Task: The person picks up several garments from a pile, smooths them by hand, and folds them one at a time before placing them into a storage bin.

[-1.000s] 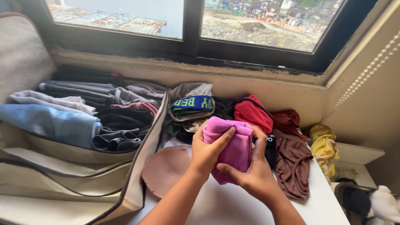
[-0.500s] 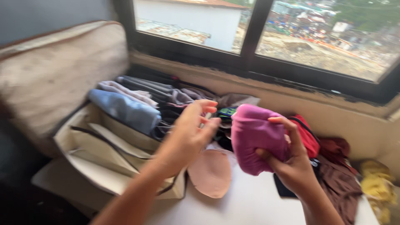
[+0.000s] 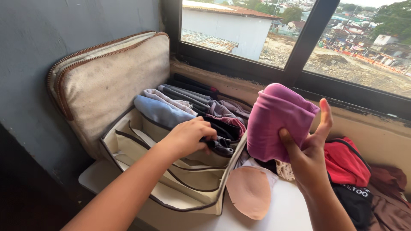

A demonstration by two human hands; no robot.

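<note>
Since the earlier frame the left hand (image 3: 188, 137) has been lowered into the organiser bag (image 3: 128, 141), its fingers curled down on the dark folded clothes (image 3: 222, 137). The pink folded garment (image 3: 276, 122) is held upright, long axis vertical, pinched by the right hand (image 3: 306, 156), just right of the left fingers and above the tabletop (image 3: 282, 214).

Pink cloth (image 3: 276, 122) – beige organiser (image 3: 128, 141)

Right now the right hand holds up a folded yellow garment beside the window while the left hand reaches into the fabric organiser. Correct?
Not quite: the folded garment is pink, not yellow, as the head view shows. The right hand does hold it up by the window, and the left hand reaches into the fabric organiser.
</note>
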